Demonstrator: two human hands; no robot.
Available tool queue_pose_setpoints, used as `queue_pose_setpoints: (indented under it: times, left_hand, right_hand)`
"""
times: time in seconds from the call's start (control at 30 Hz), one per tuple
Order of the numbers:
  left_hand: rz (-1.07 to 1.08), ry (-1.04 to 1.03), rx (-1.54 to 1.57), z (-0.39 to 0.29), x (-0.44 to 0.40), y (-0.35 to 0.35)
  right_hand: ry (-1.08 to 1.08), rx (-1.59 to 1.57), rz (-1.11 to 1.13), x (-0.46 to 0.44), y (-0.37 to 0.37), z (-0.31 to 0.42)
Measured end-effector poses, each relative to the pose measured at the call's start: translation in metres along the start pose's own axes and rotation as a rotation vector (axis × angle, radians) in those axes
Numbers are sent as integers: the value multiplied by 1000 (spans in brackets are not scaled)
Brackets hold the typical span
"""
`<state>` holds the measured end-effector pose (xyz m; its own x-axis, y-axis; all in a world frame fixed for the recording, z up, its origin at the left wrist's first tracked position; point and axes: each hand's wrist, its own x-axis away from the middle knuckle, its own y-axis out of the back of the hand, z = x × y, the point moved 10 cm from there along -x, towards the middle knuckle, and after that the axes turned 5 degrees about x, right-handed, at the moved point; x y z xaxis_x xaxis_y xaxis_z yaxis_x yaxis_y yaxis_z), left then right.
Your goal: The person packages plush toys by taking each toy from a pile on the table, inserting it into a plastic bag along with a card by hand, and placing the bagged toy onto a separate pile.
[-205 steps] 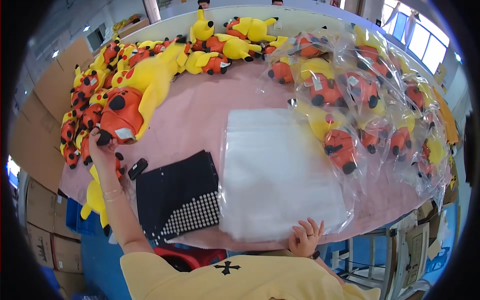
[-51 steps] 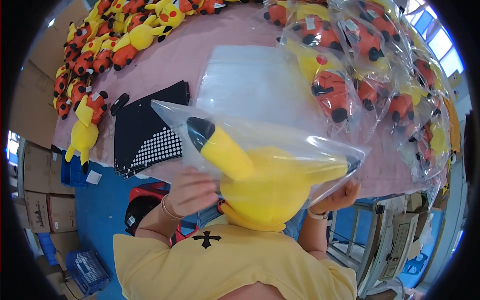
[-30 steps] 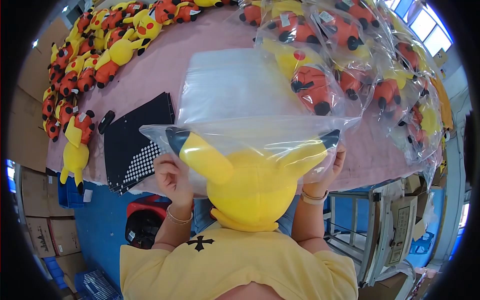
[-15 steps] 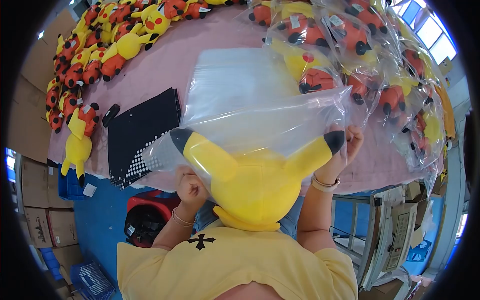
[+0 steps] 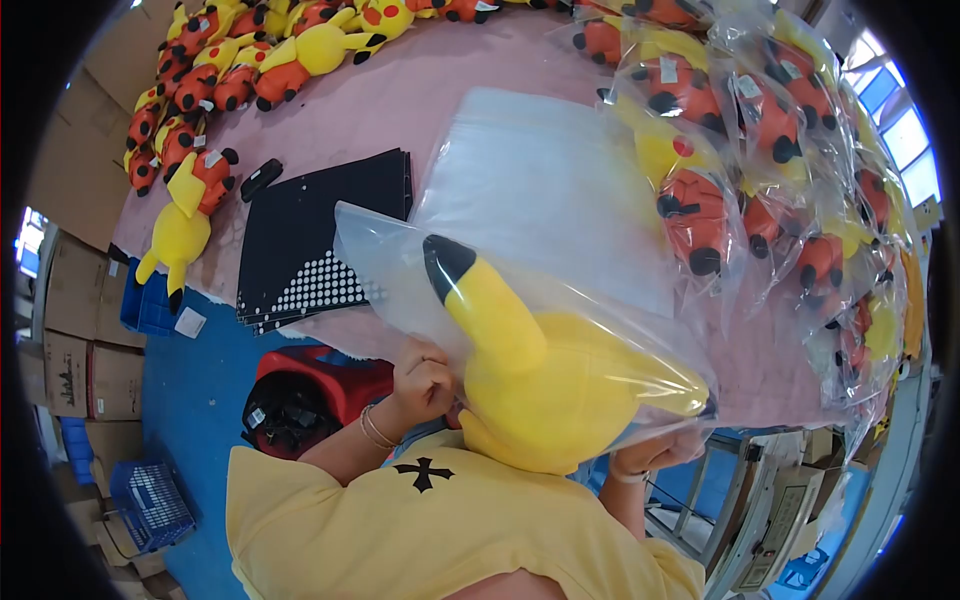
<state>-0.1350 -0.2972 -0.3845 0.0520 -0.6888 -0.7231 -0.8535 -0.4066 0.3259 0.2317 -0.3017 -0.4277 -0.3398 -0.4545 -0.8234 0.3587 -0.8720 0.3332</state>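
Observation:
A yellow plush toy [image 5: 560, 395] with black-tipped ears is in front of my chest, tilted to the right. A clear plastic bag [image 5: 375, 250] covers its ears and much of its head. My left hand [image 5: 425, 380] is closed on the bag's edge, left of the plush head. At the lower right, my right hand [image 5: 660, 452] grips the bag's other side beside the right ear; its fingertips are partly hidden by plastic. Beyond the toy lies a stack of flat clear bags [image 5: 540, 150] on the pink-covered table.
Bagged plush toys [image 5: 695, 215] crowd the table's right side. Unbagged ones [image 5: 320, 50] line the far left, with a single plush toy [image 5: 182, 235] nearer. Black sheets [image 5: 300, 225] and a small black object [image 5: 262, 180] lie left. A red stool [image 5: 345, 385] and blue basket [image 5: 155, 505] are below.
The bag has come down further over the toy's ears and head. My right hand has moved down toward me, and the toy has tilted right. The camera view has shifted too.

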Motion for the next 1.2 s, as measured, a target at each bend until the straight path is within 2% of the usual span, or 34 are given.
queue_pose_setpoints:
  times: [0.07, 0.13, 0.23, 0.57, 0.73, 0.8, 0.83, 0.9, 0.97, 1.07, 1.1, 1.13, 1.2]
  left_hand:
    - [18, 10, 37, -3, 7, -1]
    - [31, 20, 56, -3, 10, -3]
    - [41, -18, 9, -7, 13, -5]
    - [140, -26, -65, 9, 31, -16]
    - [215, -16, -87, 9, 43, -15]
    - [235, -14, -90, 7, 49, -13]
    - [261, -4, -81, 6, 55, -14]
    - [316, 1, -57, 6, 68, -17]
    - [346, -2, -42, 3, 80, -21]
    - [337, 268, 213, 18, 98, -31]
    - [333, 358, 297, 22, 102, -36]
    - [338, 354, 300, 21, 102, -41]
    - [146, 466, 430, 25, 82, -41]
  right_hand:
    - [-116, -394, 45, 18, 5, -3]
    - [-179, -587, 72, 36, 12, -17]
    - [-244, -473, 277, 77, -5, -63]
    - [-321, -205, 766, 80, -67, -11]
    - [-500, 70, 1189, 104, -72, -3]
    - [-578, 53, 1285, 109, -66, 6]
    - [-617, 12, 1313, 109, -63, 11]
    - [-613, -405, 1167, 95, -53, 33]
    - [-605, -606, 1074, 93, -42, 42]
    - [-665, -640, 947, 122, -38, 37]
    - [-674, -720, 972, 124, -40, 39]
    - [-685, -800, 997, 125, -42, 41]
    - [-683, -950, 1081, 102, -58, 55]
